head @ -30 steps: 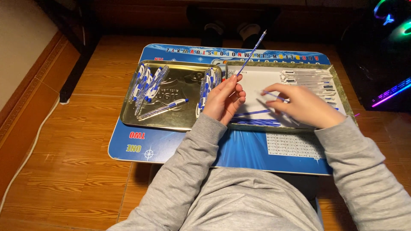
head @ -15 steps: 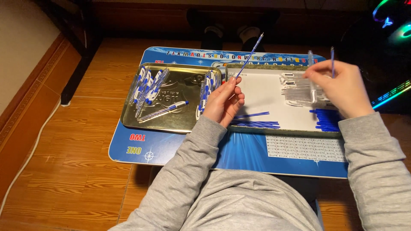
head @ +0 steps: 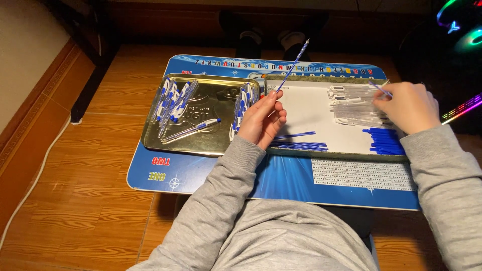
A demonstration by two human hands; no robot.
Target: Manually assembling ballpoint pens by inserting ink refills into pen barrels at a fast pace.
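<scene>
My left hand (head: pixel 261 119) pinches a thin blue pen refill (head: pixel 293 65) that points up and away over the seam between two trays. My right hand (head: pixel 409 108) reaches into the white-lined tray (head: pixel 311 108) and rests on a pile of clear pen barrels (head: pixel 354 108), its fingers closed around a clear barrel. Loose blue refills (head: pixel 298 141) lie at the tray's near edge, and blue caps (head: pixel 384 140) sit just below my right hand. The gold metal tray (head: pixel 211 100) on the left holds several assembled blue-and-white pens (head: pixel 173 98).
Both trays stand on a blue lap desk (head: pixel 281 175) printed with letters and numbers, over a wooden floor (head: pixel 80 200). A second row of pens (head: pixel 241 105) lines the gold tray's right side. A person's feet (head: pixel 271 35) show beyond the desk. Coloured lights (head: pixel 459 30) glow at the top right.
My right hand moved from the loose refills in the tray's middle to the far right, and now reaches down into the clear barrels. My left hand has kept its refill raised.
</scene>
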